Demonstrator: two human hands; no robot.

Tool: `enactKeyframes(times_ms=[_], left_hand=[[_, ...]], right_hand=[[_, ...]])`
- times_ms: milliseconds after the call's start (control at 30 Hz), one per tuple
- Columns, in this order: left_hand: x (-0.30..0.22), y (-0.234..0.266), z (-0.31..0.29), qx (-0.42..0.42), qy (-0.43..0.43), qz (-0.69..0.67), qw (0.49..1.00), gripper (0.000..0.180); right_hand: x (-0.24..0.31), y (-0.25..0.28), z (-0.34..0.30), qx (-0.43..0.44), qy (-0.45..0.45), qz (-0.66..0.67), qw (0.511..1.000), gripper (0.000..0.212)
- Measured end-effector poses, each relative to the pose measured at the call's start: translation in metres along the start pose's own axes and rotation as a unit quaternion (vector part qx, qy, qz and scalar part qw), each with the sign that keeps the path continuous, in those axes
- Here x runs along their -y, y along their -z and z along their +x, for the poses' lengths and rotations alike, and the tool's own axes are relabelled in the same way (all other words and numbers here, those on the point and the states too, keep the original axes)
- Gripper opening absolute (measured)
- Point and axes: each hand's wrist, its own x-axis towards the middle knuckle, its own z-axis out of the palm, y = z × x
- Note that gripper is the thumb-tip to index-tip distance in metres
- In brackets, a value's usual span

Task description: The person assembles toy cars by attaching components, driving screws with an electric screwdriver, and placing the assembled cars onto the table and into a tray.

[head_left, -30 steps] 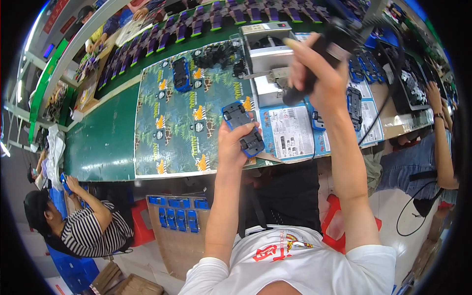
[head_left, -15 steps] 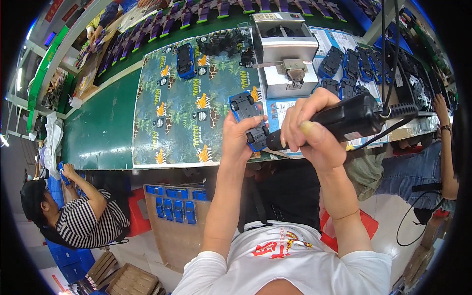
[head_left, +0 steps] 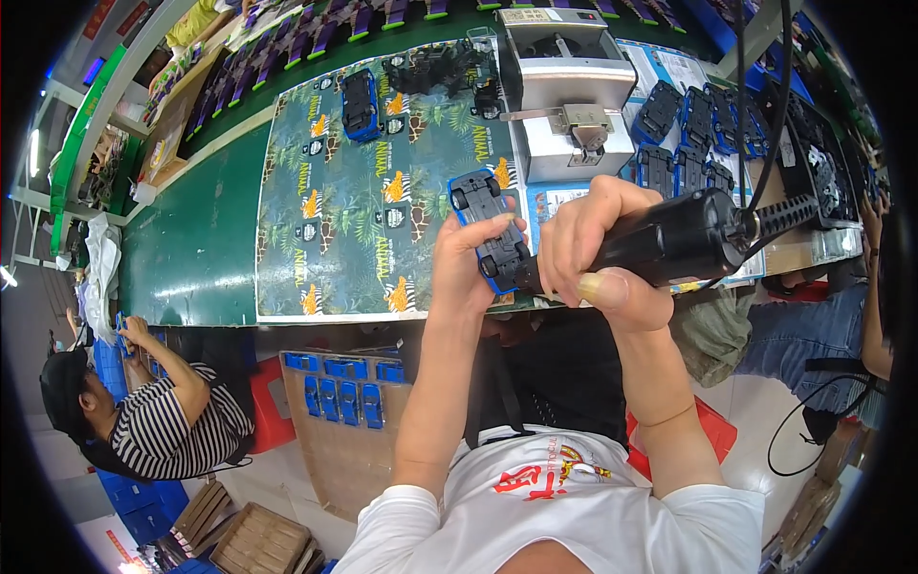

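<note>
In my left hand [head_left: 466,256] is a blue toy car [head_left: 488,230], turned so its black underside faces up. My thumb presses across that underside, and the fingers curl beneath. My right hand [head_left: 607,244] is wrapped round a black electric screwdriver [head_left: 669,239] with a coiled cord. Its tip end meets the lower right end of the car; my fingers hide part of the nose, and the bit itself cannot be seen. Another upturned toy car [head_left: 360,105] lies on the printed sheet [head_left: 354,220] farther left.
A metal screw feeder [head_left: 571,143] stands behind my hands. Several upturned cars [head_left: 696,120] lie to its right, beside a tray of black parts [head_left: 822,177]. Black parts [head_left: 435,81] are heaped at the back. Below left, a board [head_left: 335,459] bears blue cars; a person in stripes [head_left: 177,421] works there.
The screwdriver has shifted slightly right and down, still at the car's lower end. The car stays in my left hand. The view has shifted a little.
</note>
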Motion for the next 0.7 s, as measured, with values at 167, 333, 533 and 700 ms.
enactKeyframes(times_ms=[167,333,533,700], left_hand=[[0.0,0.0,0.0,-0.005,-0.01,0.0,1.0,0.034],[-0.001,0.002,-0.002,0.02,0.007,0.004,1.0,0.033],[0.0,0.006,-0.002,0.026,0.011,-0.017,0.999,0.029],[-0.003,-0.002,-0.005,0.052,-0.007,-0.05,0.997,0.055]], right_hand=[[0.001,-0.004,-0.002,-0.008,0.001,0.018,1.0,0.03],[0.002,-0.006,-0.005,-0.02,0.005,0.012,1.0,0.032],[0.003,-0.008,-0.011,-0.012,0.005,-0.013,1.0,0.033],[0.002,-0.007,-0.015,-0.01,0.024,0.004,1.0,0.032]])
